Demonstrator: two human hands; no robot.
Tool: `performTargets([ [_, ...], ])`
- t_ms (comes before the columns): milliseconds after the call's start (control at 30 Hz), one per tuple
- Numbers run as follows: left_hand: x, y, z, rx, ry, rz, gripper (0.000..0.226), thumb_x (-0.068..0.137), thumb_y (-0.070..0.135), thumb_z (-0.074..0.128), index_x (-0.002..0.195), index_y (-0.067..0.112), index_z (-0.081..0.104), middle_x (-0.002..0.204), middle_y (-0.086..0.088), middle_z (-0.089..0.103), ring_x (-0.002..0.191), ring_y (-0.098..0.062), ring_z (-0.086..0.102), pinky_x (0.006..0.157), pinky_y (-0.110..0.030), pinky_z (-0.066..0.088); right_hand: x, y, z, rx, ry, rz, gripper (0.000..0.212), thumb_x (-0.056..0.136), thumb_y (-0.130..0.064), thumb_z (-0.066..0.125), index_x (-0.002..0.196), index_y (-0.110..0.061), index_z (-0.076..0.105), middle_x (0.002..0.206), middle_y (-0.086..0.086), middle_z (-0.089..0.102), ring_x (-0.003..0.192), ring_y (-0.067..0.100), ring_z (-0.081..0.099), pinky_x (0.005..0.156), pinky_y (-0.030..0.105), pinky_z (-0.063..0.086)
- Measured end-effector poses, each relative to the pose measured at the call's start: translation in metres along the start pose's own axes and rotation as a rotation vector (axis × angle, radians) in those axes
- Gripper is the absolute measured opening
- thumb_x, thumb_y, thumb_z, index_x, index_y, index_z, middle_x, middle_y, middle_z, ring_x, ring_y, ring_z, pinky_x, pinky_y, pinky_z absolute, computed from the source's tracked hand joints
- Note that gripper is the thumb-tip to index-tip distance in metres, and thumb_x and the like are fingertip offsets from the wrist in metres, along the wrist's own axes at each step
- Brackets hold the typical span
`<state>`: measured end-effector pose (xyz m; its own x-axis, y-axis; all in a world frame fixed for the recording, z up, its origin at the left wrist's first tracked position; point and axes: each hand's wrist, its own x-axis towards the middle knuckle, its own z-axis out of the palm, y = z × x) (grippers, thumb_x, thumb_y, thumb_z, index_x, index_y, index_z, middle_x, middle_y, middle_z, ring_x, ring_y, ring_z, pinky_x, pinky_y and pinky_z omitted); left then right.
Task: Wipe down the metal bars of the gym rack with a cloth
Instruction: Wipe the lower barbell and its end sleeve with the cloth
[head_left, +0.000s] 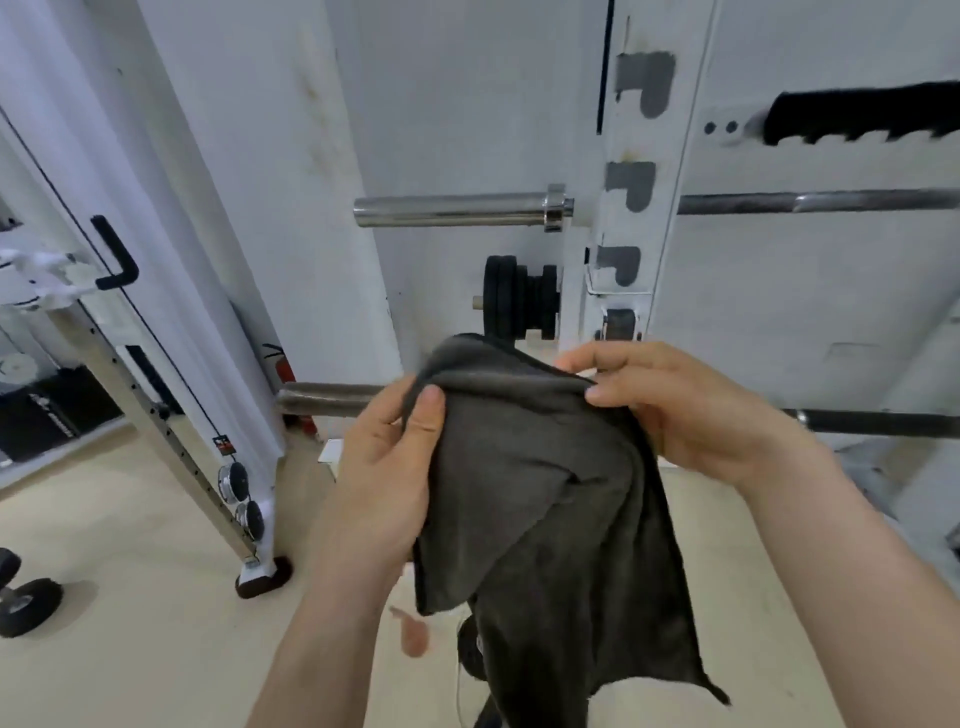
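My left grip (384, 467) and right grip (691, 410) pinch the cloth (545, 493) by its top edge, before the bar (332, 399). The frame sticker (224, 445) is blurred.

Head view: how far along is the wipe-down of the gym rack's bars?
Done: nothing the frame confirms. In hand: the left hand and right hand pinch the dark grey cloth by its top edge, apparently off the bars. Left: the upper barbell and the lower barbell behind the cloth.
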<state>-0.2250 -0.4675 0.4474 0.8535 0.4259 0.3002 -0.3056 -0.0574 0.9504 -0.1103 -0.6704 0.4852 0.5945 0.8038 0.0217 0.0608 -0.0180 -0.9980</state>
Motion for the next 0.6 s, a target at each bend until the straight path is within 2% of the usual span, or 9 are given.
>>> performTargets([
  [100,0.000,0.016,0.024,0.105,-0.222,0.197,0.019,0.094,0.036,0.052,0.104,0.040,0.068,0.102,0.012,0.071,0.099,-0.010,0.065,0.083,-0.029,0.053,-0.027,0.011,0.018,-0.023,0.004,0.021,0.034,0.081,-0.042,0.071,0.104,-0.017,0.073,0.106,0.008,0.072,0.100,0.023,0.068,0.080,0.028,0.054],
  [200,0.001,0.023,0.044,0.154,-0.389,0.288,0.019,0.094,0.033,0.055,0.106,0.042,0.067,0.100,0.017,0.070,0.097,-0.004,0.065,0.082,-0.023,0.053,-0.046,0.016,0.034,-0.147,0.332,0.008,0.035,0.086,-0.047,0.065,0.092,-0.013,0.073,0.095,0.010,0.074,0.090,0.024,0.071,0.072,0.031,0.057],
  [267,0.002,0.019,0.050,0.115,-0.557,0.129,0.019,0.086,0.042,0.066,0.105,0.041,0.066,0.096,0.016,0.071,0.090,-0.003,0.067,0.072,-0.019,0.055,-0.061,0.017,0.033,-0.127,0.653,-0.085,0.026,0.094,-0.037,0.058,0.088,-0.018,0.074,0.091,0.006,0.075,0.088,0.025,0.070,0.071,0.033,0.058],
  [333,0.001,0.006,0.053,0.309,-0.762,-0.012,0.029,0.076,0.044,0.076,0.102,0.039,0.066,0.093,0.017,0.072,0.084,0.000,0.068,0.068,-0.021,0.056,-0.079,0.014,0.025,-0.151,0.907,-0.170,0.024,0.098,-0.024,0.053,0.089,-0.020,0.074,0.094,0.006,0.074,0.096,0.029,0.067,0.086,0.044,0.055],
  [400,-0.003,-0.008,0.059,0.539,-0.951,-0.031,0.021,0.082,0.038,0.073,0.101,0.032,0.068,0.095,0.016,0.072,0.085,0.002,0.067,0.075,-0.029,0.058,-0.100,0.010,0.013,-0.161,1.038,-0.187,0.024,0.098,-0.023,0.051,0.089,-0.020,0.074,0.095,0.009,0.072,0.100,0.032,0.064,0.092,0.051,0.051],
  [433,-0.006,-0.013,0.065,0.525,-1.005,-0.045,0.016,0.087,0.037,0.068,0.101,0.028,0.070,0.097,0.013,0.073,0.088,-0.001,0.068,0.080,-0.031,0.057,-0.111,0.006,0.006,-0.125,1.079,-0.181,0.024,0.097,-0.025,0.052,0.088,-0.021,0.074,0.094,0.009,0.073,0.099,0.030,0.065,0.090,0.048,0.053],
  [500,-0.010,-0.016,0.080,0.291,-0.977,-0.114,0.020,0.092,0.038,0.059,0.100,0.025,0.072,0.101,0.004,0.073,0.094,-0.013,0.069,0.081,-0.033,0.057,-0.135,-0.001,-0.009,0.047,1.089,-0.171,0.024,0.095,-0.024,0.054,0.086,-0.023,0.076,0.093,0.004,0.074,0.095,0.023,0.068,0.082,0.034,0.056],
  [567,-0.013,-0.013,0.103,0.002,-0.805,-0.215,0.022,0.089,0.041,0.059,0.101,0.028,0.072,0.103,-0.001,0.073,0.097,-0.020,0.069,0.076,-0.031,0.057,-0.160,-0.003,-0.024,0.129,0.991,-0.144,0.020,0.092,-0.018,0.056,0.088,-0.021,0.076,0.094,0.005,0.074,0.091,0.022,0.068,0.073,0.027,0.056],
  [600,-0.013,-0.010,0.119,-0.070,-0.731,-0.240,0.023,0.087,0.043,0.060,0.100,0.028,0.072,0.103,-0.002,0.073,0.096,-0.020,0.069,0.073,-0.029,0.057,-0.173,0.000,-0.030,0.076,0.908,-0.111,0.017,0.091,-0.018,0.059,0.093,-0.023,0.076,0.097,0.005,0.073,0.093,0.020,0.067,0.075,0.027,0.055],
])
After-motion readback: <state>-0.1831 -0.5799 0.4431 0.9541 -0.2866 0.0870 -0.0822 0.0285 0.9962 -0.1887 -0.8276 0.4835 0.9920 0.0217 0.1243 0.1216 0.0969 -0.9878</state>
